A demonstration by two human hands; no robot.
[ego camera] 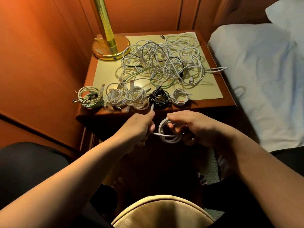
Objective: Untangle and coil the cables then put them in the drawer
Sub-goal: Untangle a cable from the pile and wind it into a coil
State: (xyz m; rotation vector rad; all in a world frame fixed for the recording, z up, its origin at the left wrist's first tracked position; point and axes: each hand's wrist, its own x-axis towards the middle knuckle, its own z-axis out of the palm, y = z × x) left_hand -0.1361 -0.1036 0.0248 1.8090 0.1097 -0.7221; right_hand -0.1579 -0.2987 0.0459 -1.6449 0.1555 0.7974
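Note:
A big tangle of white, green and black cables (164,63) lies on the nightstand top (212,89). Along its front edge sit several finished coils: white-green (89,97), white (115,96), white (137,97), black (159,97) and a small white one (180,97). In front of the nightstand, my right hand (189,127) holds a white cable coil (167,134) by its loops. My left hand (141,124) pinches that cable's free end, whose plug (152,109) points up. The drawer is not visible in the dark front of the nightstand.
A brass lamp base (111,46) stands at the nightstand's back left corner. A bed with white sheets (263,71) borders the right side, and orange wood panelling (41,55) the left. My knees and feet are below.

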